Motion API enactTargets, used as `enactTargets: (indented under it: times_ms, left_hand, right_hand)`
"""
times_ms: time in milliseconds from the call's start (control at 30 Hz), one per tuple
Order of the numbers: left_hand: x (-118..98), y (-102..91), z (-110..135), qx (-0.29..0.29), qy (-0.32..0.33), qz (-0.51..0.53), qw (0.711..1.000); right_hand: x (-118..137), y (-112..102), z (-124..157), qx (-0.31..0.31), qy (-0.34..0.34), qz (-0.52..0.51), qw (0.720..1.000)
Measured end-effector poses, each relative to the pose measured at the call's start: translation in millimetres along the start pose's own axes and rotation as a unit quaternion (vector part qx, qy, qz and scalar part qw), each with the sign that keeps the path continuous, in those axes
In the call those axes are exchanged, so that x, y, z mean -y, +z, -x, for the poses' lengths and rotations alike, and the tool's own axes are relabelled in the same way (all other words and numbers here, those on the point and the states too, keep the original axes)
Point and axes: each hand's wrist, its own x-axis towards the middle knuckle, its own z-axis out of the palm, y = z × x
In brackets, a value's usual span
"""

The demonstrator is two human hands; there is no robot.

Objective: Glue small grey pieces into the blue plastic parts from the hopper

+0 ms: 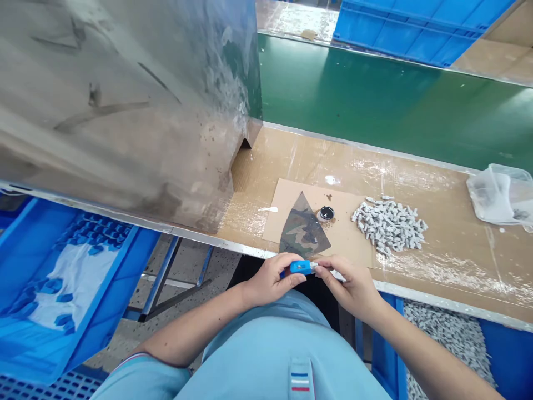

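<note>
My left hand [280, 279] pinches a small blue plastic part [300, 267] between thumb and fingers, just in front of the table edge. At its right end my right hand [343, 282] is closed on a small light-grey piece [313, 267], which touches the blue part. Something white [338, 275] shows under the right fingers, mostly hidden. Beyond the hands lies a camouflage cloth [306, 225] on a cardboard sheet [278, 195]. Beside the cloth stands a little round pot [327, 213] of dark stuff. A heap of light-grey pieces [390, 225] is to the right.
A large metal panel [125, 111] rises at left. Behind the table runs a green belt [375, 105], with a blue crate [416, 28] beyond. A clear tub [497, 194] sits at right. Below are a bin of blue parts [94, 230] and another of grey pieces [449, 344].
</note>
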Motion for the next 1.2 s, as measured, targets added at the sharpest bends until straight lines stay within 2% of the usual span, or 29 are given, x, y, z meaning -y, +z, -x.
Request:
enactTargets:
  times_ms: [100,200,400,600,667,733,800,833,867,933,967,1067,1200]
  left_hand:
    - [-2.7,0.3,-0.7,0.027,-0.05,0.064,0.996]
    - [-4.1,1.6,-1.6,0.04,-0.083,0.104,0.99]
    - [-6.8,4.2,-5.8,0.023,-0.088,0.089,0.992]
    - [-11.3,6.2,-18.2,0.037,-0.065,0.071,0.995]
    - [-11.5,5.3,-22.3,0.056,-0.068,0.09,0.992]
    - [-9.5,1.9,-26.3,0.034,-0.071,0.103,0.992]
    - [-4.8,-4.4,-30.7,-0.03,-0.078,0.095,0.992]
    - [-1.4,-8.1,-32.9,-0.067,-0.083,0.083,0.991]
    - [2.5,-11.8,-35.1,-0.099,-0.089,0.071,0.989]
    - [11.3,-18.0,-38.9,-0.144,-0.096,0.061,0.983]
    - [15.7,-19.9,-40.3,-0.163,-0.097,0.059,0.98]
    - [27.4,-20.9,-41.9,-0.197,-0.09,0.055,0.975]
    - [36.4,-17.2,-40.4,-0.209,-0.066,0.057,0.974]
  right_hand:
    - [2.1,-0.4,-0.4,0.012,0.052,-0.042,0.998]
    - [4.2,-1.0,-1.6,0.02,0.078,-0.053,0.995]
    - [3.0,-1.7,-2.0,0.026,0.138,-0.101,0.985]
    - [-7.0,-0.9,0.7,0.066,0.175,-0.215,0.958]
    - [-12.1,-9.5,-2.0,0.068,0.232,-0.251,0.937]
    - [-19.8,-28.1,-9.2,0.062,0.28,-0.283,0.915]
    - [-32.8,-55.4,-22.6,0.036,0.301,-0.278,0.912]
    - [-41.8,-70.8,-32.0,0.004,0.309,-0.267,0.913]
    - [-52.5,-86.2,-43.0,-0.04,0.32,-0.258,0.911]
    - [-77.6,-113.7,-69.2,-0.153,0.35,-0.252,0.889]
    - [-90.9,-124.7,-83.7,-0.185,0.358,-0.246,0.881]
    - [-127.2,-145.7,-128.1,-0.235,0.367,-0.215,0.874]
    - [-157.4,-155.9,-173.8,-0.288,0.37,-0.158,0.869]
